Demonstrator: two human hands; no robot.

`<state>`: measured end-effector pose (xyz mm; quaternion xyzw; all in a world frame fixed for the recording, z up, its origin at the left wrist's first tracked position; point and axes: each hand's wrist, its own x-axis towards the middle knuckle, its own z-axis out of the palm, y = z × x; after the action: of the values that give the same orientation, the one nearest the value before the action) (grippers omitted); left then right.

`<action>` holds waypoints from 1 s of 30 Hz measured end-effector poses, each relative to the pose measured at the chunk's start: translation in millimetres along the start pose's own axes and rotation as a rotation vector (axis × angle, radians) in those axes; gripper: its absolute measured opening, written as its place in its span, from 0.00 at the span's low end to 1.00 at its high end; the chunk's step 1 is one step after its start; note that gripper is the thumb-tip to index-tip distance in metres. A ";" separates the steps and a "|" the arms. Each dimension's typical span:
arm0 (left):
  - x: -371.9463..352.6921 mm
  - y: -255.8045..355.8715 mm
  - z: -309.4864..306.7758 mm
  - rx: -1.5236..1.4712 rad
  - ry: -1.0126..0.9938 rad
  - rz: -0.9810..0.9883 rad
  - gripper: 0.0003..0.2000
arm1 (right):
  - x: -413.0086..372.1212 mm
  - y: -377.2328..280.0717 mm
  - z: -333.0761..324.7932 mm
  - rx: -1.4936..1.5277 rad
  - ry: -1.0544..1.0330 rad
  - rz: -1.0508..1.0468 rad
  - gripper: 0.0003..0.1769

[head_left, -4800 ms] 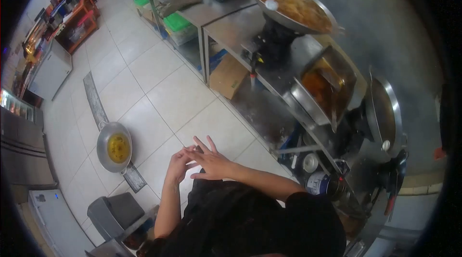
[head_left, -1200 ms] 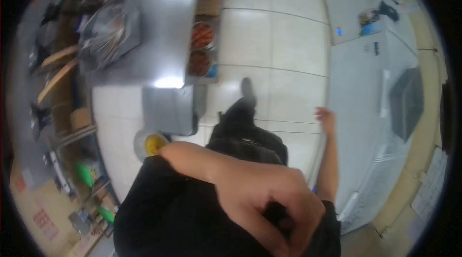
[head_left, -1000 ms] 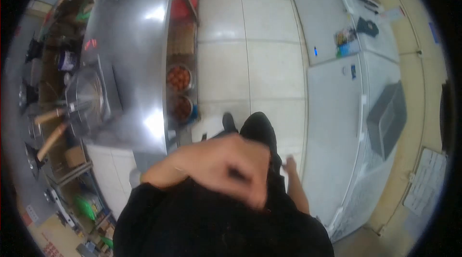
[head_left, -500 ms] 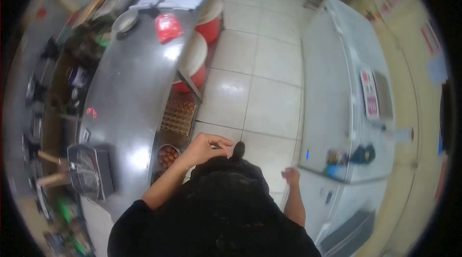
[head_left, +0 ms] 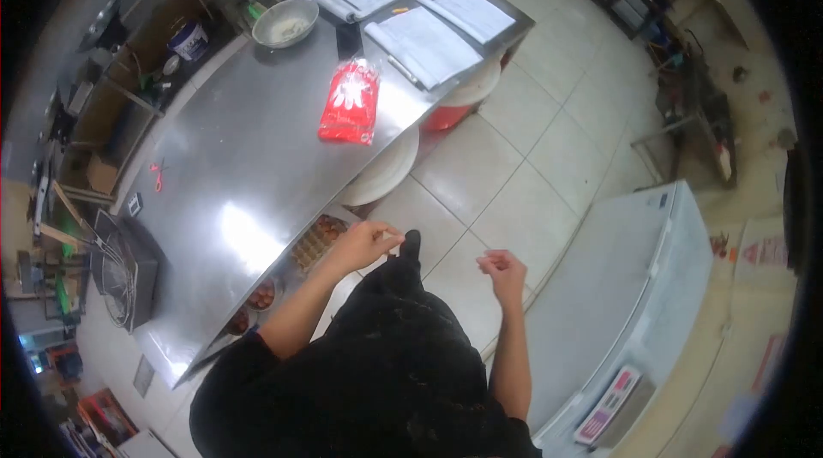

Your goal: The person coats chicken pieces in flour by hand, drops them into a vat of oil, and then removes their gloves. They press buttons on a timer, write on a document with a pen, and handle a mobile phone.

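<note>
My left hand (head_left: 364,245) hangs in front of my body beside the steel table's edge, fingers loosely bent and holding nothing that I can see. Under it shows an egg tray (head_left: 313,245) with some brown eggs, below the tabletop. A bowl of brown eggs (head_left: 262,293) is close to my left forearm. My right hand (head_left: 506,273) is held over the tiled floor, fingers half curled and a little apart, with nothing visible in it. It is near the white chest freezer (head_left: 600,287) but apart from it.
On the steel table (head_left: 231,132) lie a red packet (head_left: 350,105), papers (head_left: 424,47), a bowl (head_left: 285,23), red scissors (head_left: 158,177) and a dark basket with wire whisks (head_left: 129,274). White-lidded red tubs (head_left: 386,168) stand beneath its edge. A scale (head_left: 610,407) sits on the freezer.
My view has swung right and moved forward along the table, so the packet and papers appear nearer. My right hand has come up and forward; my left stays bent in front.
</note>
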<state>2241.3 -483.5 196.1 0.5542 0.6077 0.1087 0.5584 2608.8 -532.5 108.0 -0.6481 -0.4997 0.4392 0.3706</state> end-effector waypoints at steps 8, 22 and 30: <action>148.4 117.3 -36.9 0.014 -0.103 0.055 0.16 | 179.1 -19.2 -65.4 0.022 -0.024 0.156 0.07; 285.4 163.1 -41.4 -0.343 1.083 -0.094 0.27 | 596.3 -97.1 -111.2 -0.390 -0.570 -0.320 0.08; 354.6 161.4 -174.0 -0.116 1.423 -0.094 0.34 | 665.3 -127.4 -74.0 -0.195 -0.672 -0.351 0.06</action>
<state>2275.6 -58.4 180.8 0.2915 0.8409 0.4521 0.0591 2713.7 140.8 117.9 -0.4048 -0.7361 0.5072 0.1923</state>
